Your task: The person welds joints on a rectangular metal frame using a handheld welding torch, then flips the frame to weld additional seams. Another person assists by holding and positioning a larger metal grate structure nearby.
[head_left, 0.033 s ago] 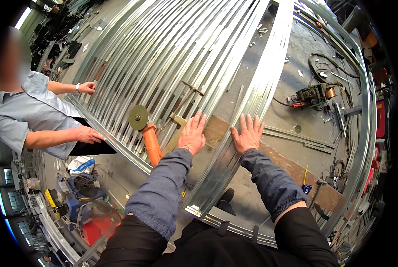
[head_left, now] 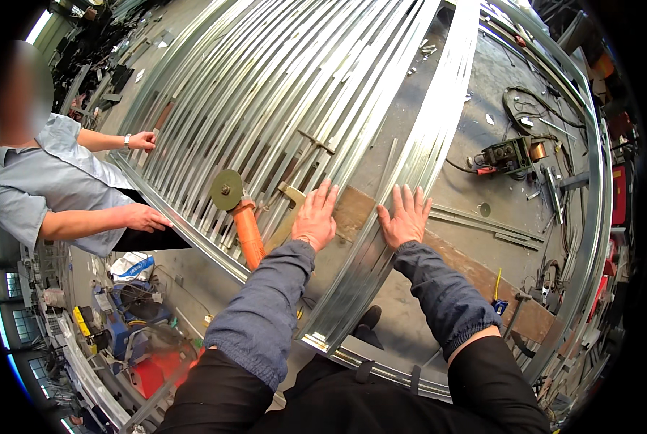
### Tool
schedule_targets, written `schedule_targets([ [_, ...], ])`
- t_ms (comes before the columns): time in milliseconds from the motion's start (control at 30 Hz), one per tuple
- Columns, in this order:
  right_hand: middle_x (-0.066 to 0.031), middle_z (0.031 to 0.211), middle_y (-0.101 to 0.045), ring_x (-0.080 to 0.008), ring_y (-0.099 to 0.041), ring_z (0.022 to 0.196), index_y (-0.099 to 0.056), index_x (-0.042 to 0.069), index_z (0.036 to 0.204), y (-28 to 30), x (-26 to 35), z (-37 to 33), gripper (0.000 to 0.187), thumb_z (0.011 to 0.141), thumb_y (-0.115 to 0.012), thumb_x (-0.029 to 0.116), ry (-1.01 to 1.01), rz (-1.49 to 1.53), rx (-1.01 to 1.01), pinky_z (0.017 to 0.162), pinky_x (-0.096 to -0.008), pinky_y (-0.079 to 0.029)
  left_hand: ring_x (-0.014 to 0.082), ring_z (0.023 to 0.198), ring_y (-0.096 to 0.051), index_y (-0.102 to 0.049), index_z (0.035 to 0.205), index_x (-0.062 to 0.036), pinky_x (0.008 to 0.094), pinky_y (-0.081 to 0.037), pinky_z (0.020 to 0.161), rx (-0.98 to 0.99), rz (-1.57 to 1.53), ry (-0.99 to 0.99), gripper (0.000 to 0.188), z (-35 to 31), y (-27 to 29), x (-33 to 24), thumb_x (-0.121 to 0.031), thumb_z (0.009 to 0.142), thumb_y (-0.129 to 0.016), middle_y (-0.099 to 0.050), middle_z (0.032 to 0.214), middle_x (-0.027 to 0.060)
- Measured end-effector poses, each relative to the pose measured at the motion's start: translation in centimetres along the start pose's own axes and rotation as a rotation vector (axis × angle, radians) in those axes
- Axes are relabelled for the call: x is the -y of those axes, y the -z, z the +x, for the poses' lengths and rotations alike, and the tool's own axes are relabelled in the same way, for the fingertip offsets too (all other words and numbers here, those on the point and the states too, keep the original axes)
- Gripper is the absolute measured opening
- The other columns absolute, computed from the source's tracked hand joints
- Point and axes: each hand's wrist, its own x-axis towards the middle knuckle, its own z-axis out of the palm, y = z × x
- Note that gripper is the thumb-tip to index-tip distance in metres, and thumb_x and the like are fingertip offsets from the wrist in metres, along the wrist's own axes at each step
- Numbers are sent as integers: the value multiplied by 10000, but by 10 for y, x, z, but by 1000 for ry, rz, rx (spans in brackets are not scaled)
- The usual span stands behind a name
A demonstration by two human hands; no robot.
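Observation:
My right hand [head_left: 404,218] lies flat with fingers spread along the right edge of a bundle of long silvery metal bars [head_left: 363,278]. My left hand [head_left: 314,220] is stretched out flat, palm down and holding nothing, left of that bundle. It is close to a brown board [head_left: 354,208] and a metal clamp-like piece [head_left: 291,194]; whether it touches them I cannot tell. Left of it, an orange angle grinder [head_left: 248,233] with a green disc [head_left: 226,189] rests on a frame of many parallel metal bars [head_left: 265,108].
A co-worker [head_left: 70,188] stands at the left, both hands at the frame's edge. On the right are a machine with a copper-coloured coil [head_left: 508,155], black cables [head_left: 518,101], loose metal strips [head_left: 497,230] and a blue tape measure [head_left: 499,307]. Blue and red equipment [head_left: 132,311] stands at the lower left.

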Motion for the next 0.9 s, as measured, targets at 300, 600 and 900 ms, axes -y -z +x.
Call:
schedule_targets([
  [300,-159,1703,-396,-402,-174,1641,-450,139,1643,1,1,0,781,1062,-461,660,-29,-90,63,1337,-579,7,406,1467,-420,-362,1653,-106,486,-422,1210,-31,-16,6,820,-5,-10,2,-124,897,-681,-286,1735,98],
  [600,-127,1716,-389,-380,-177,1645,-406,151,1669,-5,0,2,781,1077,-425,658,-47,-181,99,1332,-588,-8,383,1535,-350,-541,1505,-51,522,-290,1284,-345,-242,321,622,-47,37,20,-236,936,-712,-390,1650,190],
  [900,-134,1704,-406,-371,-192,1643,-437,161,1653,1,11,2,779,1067,-438,673,-26,-144,73,1342,-566,-5,464,1336,-550,-323,1611,21,513,-474,1139,-122,-175,978,1011,-126,65,71,-278,806,-858,-479,1497,257],
])
